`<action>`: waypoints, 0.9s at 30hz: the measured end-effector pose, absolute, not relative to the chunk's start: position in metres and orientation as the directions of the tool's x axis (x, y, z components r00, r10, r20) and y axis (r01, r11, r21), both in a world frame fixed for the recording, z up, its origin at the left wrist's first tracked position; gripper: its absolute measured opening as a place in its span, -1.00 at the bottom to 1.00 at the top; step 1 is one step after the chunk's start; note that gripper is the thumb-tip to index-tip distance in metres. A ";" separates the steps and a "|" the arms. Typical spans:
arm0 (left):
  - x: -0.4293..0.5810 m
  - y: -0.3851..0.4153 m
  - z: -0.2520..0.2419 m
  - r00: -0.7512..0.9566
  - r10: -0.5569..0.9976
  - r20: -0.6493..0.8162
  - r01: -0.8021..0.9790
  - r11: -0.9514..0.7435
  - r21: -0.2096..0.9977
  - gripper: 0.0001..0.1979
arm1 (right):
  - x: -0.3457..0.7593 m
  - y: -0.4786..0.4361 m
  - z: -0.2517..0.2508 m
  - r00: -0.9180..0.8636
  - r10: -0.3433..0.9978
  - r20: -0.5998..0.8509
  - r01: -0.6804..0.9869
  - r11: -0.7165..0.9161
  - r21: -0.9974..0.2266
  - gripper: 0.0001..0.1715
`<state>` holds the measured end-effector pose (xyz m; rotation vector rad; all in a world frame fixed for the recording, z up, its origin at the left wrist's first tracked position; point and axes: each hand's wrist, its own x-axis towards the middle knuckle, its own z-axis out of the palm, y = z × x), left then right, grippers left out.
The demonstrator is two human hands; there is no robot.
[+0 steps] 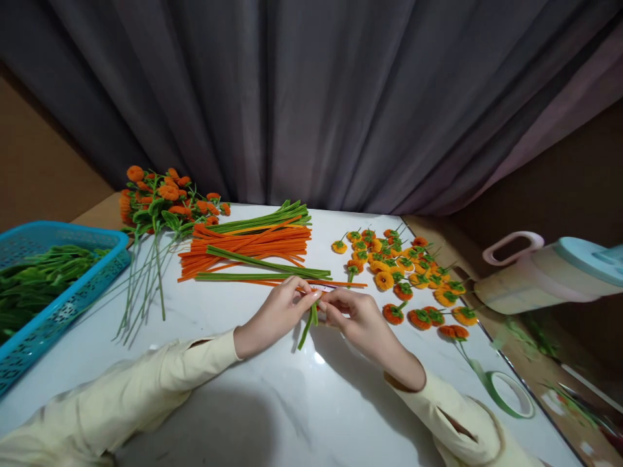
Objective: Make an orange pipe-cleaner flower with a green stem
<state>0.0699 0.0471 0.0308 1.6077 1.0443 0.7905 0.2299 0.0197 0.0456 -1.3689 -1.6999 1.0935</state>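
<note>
Near the centre of the table, my left hand (285, 309) is pinched around a small piece of work with a green pipe cleaner (305, 329) hanging below the fingertips. My right hand (354, 319) meets it from the right, its thumb and fingers closed on the same piece. A bit of orange shows between the fingertips; the rest is hidden by them. Just beyond the hands lie a pile of orange pipe cleaners (248, 246) and several green pipe cleaners (267, 264).
Small orange and yellow flower heads (384, 280) lie at the right, with green tape (510, 394) and a lidded cup (540, 279) beyond. Stemmed orange flowers (168, 192) rest at the back left, beside a blue basket (63, 318) of green leaves. A grey curtain (311, 104) hangs behind.
</note>
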 end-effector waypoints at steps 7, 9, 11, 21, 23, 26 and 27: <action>0.072 0.048 0.020 0.340 0.940 0.026 0.342 -0.149 0.928 -0.86 | 0.230 0.022 0.038 -0.242 0.970 0.016 0.464 0.130 -0.876 -0.81; 0.073 0.047 0.017 0.344 0.929 0.136 0.379 -0.270 0.885 -0.86 | 0.228 0.021 0.038 -0.247 0.964 0.100 0.529 0.220 -0.820 -0.82; 0.072 0.045 0.017 0.369 0.901 0.227 0.394 -0.373 0.840 -0.85 | 0.225 0.020 0.039 -0.269 0.946 0.179 0.597 0.310 -0.740 -0.81; 0.075 0.047 0.006 0.326 0.874 0.360 0.399 -0.472 0.786 -0.86 | 0.216 0.013 0.033 -0.131 0.982 0.135 0.516 0.184 -0.837 -0.77; 0.076 0.048 0.001 0.292 0.896 0.333 0.397 -0.431 0.810 -0.87 | 0.214 0.012 0.029 -0.066 0.996 0.062 0.414 0.084 -0.906 -0.75; 0.075 0.049 -0.003 0.259 0.935 0.243 0.385 -0.330 0.862 -0.86 | 0.213 0.012 0.021 -0.022 0.995 -0.093 0.242 -0.085 -0.966 -0.72; 0.075 0.049 -0.004 0.261 0.942 0.210 0.379 -0.301 0.875 -0.85 | 0.213 0.012 0.018 -0.030 0.991 -0.133 0.203 -0.124 -0.971 -0.70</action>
